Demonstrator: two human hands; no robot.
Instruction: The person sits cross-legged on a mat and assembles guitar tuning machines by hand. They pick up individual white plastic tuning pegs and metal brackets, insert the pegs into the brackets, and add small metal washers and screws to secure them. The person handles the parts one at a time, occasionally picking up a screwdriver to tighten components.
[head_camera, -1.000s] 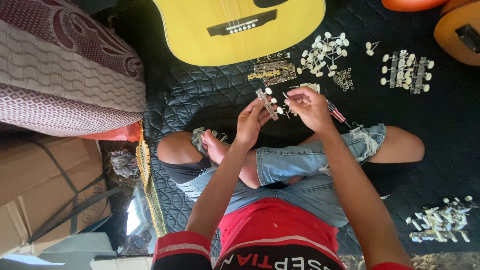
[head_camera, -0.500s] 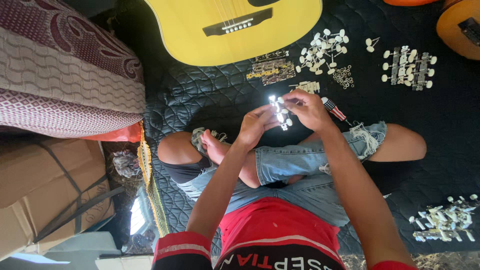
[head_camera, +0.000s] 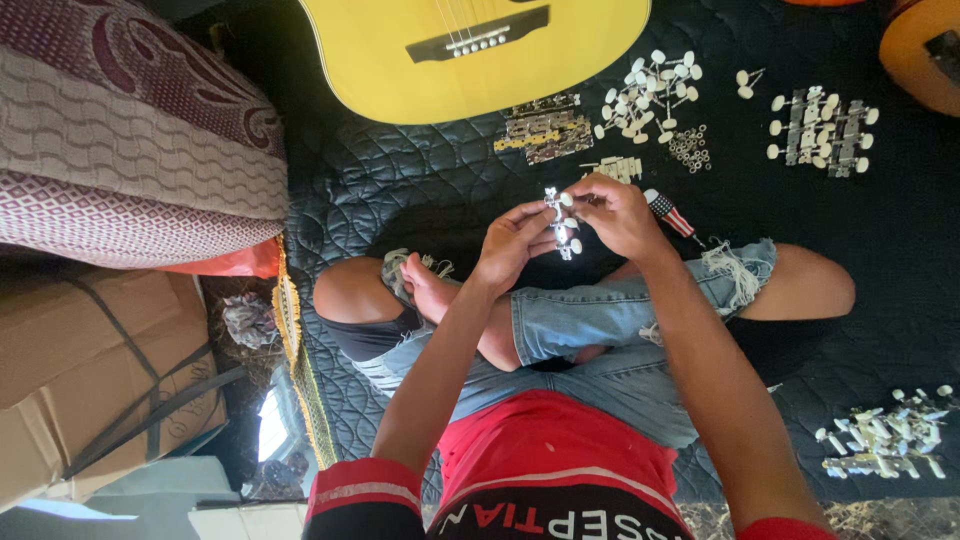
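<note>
Above crossed legs, tuner strip (head_camera: 562, 222) seemingly upright, long axis away from body, pinched between both hands (head_camera: 568, 222).

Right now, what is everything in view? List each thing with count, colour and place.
tuner strip: one, silver with white knobs, held between both hands
acoustic guitar: one, yellow, top centre
second guitar: one, orange-brown, top right corner
loose tuners: a pile, white-knobbed, right of the yellow guitar
tuner strips: a few, upper right
tuner pile: one heap, lower right
small rings: a cluster, metal, below the loose tuners
quilted mat: one, black, under everything
cushion: one, maroon and cream, upper left
cardboard box: one, brown, lower left
left hand: grip on the strip
right hand: grip on the strip
</note>
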